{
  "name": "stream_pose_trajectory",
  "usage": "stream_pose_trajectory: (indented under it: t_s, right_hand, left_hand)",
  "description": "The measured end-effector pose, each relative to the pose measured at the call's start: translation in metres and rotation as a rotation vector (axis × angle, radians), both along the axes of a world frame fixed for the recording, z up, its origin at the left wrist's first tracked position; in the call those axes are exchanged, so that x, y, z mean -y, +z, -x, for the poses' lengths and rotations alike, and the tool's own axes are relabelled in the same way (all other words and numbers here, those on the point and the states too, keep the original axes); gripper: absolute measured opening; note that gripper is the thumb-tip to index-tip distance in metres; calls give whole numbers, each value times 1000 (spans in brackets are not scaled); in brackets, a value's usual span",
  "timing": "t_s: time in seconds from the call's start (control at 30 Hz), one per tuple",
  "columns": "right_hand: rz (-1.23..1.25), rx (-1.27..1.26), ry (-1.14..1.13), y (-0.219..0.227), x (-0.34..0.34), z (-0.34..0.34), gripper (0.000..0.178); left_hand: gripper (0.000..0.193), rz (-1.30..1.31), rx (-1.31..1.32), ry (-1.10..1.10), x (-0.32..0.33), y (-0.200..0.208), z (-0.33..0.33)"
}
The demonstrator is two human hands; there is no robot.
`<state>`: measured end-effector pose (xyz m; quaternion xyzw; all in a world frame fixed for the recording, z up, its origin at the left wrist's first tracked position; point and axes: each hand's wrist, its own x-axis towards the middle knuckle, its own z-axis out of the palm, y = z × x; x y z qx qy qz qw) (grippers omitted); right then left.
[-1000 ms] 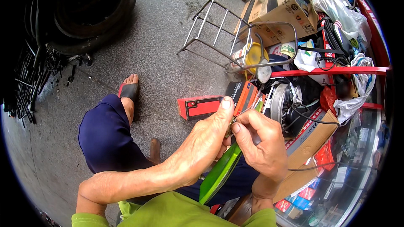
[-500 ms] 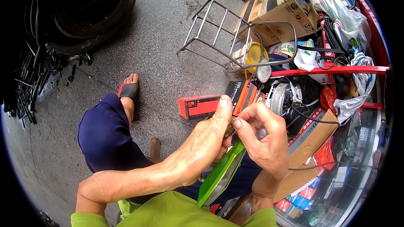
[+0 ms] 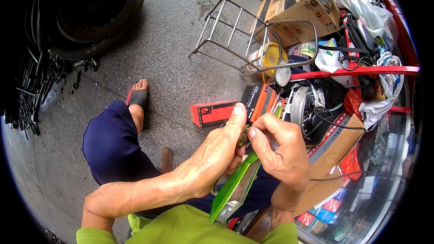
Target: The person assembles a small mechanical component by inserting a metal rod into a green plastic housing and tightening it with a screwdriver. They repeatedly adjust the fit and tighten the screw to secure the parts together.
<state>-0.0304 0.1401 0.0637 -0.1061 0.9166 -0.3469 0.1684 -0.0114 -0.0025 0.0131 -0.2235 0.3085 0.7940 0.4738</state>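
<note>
My left hand (image 3: 212, 156) is closed, its thumb upright, around a small brass-coloured metal part (image 3: 243, 136). The fingertips of my right hand (image 3: 282, 153) pinch at that part's right edge. Right thumb and forefinger meet there, and whatever finer piece lies between them is too small to make out. A long green-edged piece with a shiny grey face (image 3: 236, 190) slants down from between my hands to my lap. Fingers cover its upper end, so how it joins the metal part is hidden.
A red and black battery-like box (image 3: 214, 114) lies beyond my hands. Farther off stands a metal rack (image 3: 235, 31), with a cardboard box (image 3: 303, 16) behind it. A glass display case (image 3: 379, 190) is at right. Tyres (image 3: 97, 16) lie far left, and a bent leg (image 3: 113, 140) nearer.
The metal part and both hands have shifted slightly left. The green-edged piece has turned a little, showing more of its shiny face. Both hands keep their grip.
</note>
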Motion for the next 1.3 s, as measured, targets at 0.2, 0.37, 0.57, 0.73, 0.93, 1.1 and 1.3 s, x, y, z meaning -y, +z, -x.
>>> stream_pose_trajectory:
  t_s: [0.2, 0.37, 0.57, 0.73, 0.93, 1.1, 1.3]
  right_hand:
    - [-64, -35, 91, -2, -5, 4, 17]
    - [-19, -32, -15, -1, 0, 2, 17]
    - [-40, -98, -2, -5, -1, 2, 17]
    - [-100, -89, -9, -8, -3, 3, 15]
    - [-262, -505, 43, 17, 15, -31, 13]
    - [-544, -479, 318, 9, 27, -43, 16]
    - [-569, -435, 372, 1, 28, -41, 9]
  left_hand:
    - [39, -111, -63, 68, 2, -4, -4]
    - [33, -125, -74, 91, 3, -4, -4]
    - [33, -138, -39, 79, 2, -3, -3]
    - [34, -109, -2, 90, -1, -4, -2]
    - [38, -78, 12, 150, -9, -13, -2]
    - [41, -46, -69, 162, -17, -22, -5]
    - [44, -54, -86, 154, -17, -20, -7]
